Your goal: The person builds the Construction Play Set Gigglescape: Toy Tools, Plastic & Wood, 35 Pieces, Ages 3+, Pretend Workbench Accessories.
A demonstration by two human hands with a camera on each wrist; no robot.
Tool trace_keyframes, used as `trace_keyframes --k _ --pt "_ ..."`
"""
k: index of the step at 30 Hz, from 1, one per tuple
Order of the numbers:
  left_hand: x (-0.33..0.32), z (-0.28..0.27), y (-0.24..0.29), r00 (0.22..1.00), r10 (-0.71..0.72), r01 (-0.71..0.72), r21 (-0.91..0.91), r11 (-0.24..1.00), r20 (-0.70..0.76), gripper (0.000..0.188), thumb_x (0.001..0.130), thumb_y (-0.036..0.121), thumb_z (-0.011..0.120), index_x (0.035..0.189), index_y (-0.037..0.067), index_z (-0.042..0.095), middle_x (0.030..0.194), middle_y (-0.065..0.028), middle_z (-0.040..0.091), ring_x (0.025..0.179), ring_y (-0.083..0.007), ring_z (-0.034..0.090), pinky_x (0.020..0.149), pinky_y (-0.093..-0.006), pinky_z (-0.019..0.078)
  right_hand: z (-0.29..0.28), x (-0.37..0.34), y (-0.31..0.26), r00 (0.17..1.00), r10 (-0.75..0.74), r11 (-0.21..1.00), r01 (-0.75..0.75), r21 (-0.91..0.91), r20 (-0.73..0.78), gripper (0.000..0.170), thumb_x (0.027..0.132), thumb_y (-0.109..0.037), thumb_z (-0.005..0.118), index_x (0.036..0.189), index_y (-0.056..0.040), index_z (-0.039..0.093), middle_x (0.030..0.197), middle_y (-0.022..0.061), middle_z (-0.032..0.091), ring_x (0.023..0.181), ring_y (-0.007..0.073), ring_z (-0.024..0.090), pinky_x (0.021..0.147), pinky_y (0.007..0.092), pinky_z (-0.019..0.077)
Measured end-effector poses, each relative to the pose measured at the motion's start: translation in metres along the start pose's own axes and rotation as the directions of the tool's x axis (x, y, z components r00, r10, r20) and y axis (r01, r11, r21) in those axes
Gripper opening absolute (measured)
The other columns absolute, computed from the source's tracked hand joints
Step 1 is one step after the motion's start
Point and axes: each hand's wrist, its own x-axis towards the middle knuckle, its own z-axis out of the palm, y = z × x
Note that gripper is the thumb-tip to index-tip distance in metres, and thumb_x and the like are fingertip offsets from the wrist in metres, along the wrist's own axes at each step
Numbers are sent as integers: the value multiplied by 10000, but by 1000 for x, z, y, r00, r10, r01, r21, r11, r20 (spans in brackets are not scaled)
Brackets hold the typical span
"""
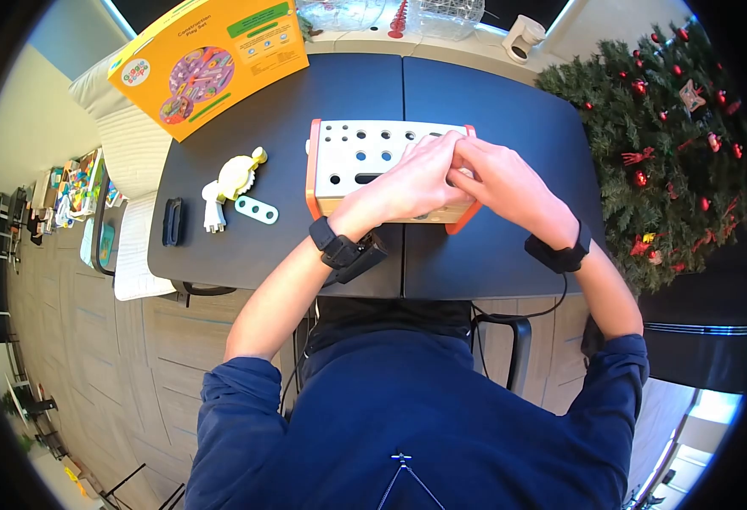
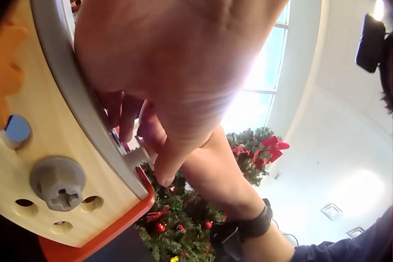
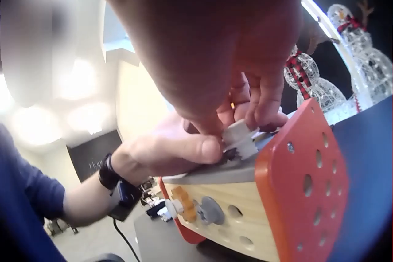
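Observation:
A toy workbench [image 1: 348,157] with a light, holed top and orange-red end panels [image 3: 285,210] stands on the dark table in front of me. Over its right end my left hand [image 1: 411,183] and right hand [image 1: 505,178] meet, fingers overlapping. Between them, at the top surface, they pinch a small white plastic piece [image 3: 241,138]; the left thumb lies along it and the right fingers come down from above. Part of the piece is hidden by fingers. On the wooden side sit a grey plastic bolt [image 2: 58,182] and an orange gear [image 3: 184,205].
To the left lie a yellow toy [image 1: 239,174], a white toy piece [image 1: 213,206], a pale green strip with holes [image 1: 256,210] and a dark case [image 1: 173,223]. A yellow box [image 1: 212,68] stands at the back left. A decorated Christmas tree [image 1: 654,144] borders the table's right side.

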Motion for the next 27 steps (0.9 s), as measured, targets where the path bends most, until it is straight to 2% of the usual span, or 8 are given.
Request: trace_keyframes --k 4,7,10,13,16,22,25,27 --pt "-2 -3 -5 999 44 -47 90 995 30 628 950 164 765 1490 -24 504 1367 -242 644 1301 -372 615 1136 -442 474 -11 4 -17 958 260 899 -197 -391 116 241 1037 -273 673 1045 -35 639 928 170 733 893 418 716 789 493 593" --pt "-3 -6 -13 997 63 -61 -41 997 53 636 949 104 728 1518 -19 472 1394 -245 628 1338 -375 598 1157 -445 457 -14 -7 -6 999 13 984 -19 -175 -36 162 1022 -186 677 1060 -34 639 977 177 714 928 417 705 839 493 584" --pt "2 -3 -22 989 150 -150 -132 980 -9 739 924 173 753 1547 -28 409 1400 -301 611 1391 -455 552 1170 -508 439 -14 -9 -4 981 -187 975 191 113 -46 77 993 -80 668 1041 -25 643 1040 182 678 994 404 685 949 488 553" --pt "4 -5 -13 993 82 -77 -64 995 88 847 914 200 771 1606 -32 342 1470 -310 577 1416 -453 541 1186 -506 427 -8 -6 -3 995 -76 968 56 245 72 68 965 -10 653 1031 -21 645 1093 180 646 1059 390 659 1075 482 496" --pt "2 4 -10 998 53 -54 -88 995 -15 803 902 115 786 1592 2 391 1452 -236 596 1392 -352 580 1158 -420 461 -12 -3 -6 997 -26 969 8 246 73 65 962 -22 655 1025 -19 641 1067 167 638 1041 379 659 1094 480 492" --pt "3 3 -11 998 68 -69 -35 997 -17 703 942 93 733 1563 18 413 1426 -226 623 1385 -344 591 1167 -428 454 3 -1 0 999 -5 995 10 97 -51 136 1013 -141 693 1077 -27 654 1037 198 718 976 415 714 959 493 572" --pt "-2 -8 -9 994 68 -63 -59 996 87 638 964 58 668 1553 31 426 1454 -223 615 1420 -346 570 1190 -431 435 -5 1 -22 929 349 925 -321 -204 124 208 1043 -226 681 1129 -38 656 1014 210 743 991 415 727 886 502 589" --pt "0 -12 -18 983 154 -137 -167 976 96 655 938 -15 614 1556 1 396 1440 -248 622 1405 -394 567 1184 -458 436 -15 7 -38 888 427 862 -342 -375 173 234 1052 -252 669 1153 -42 653 990 204 748 967 409 726 842 501 591"
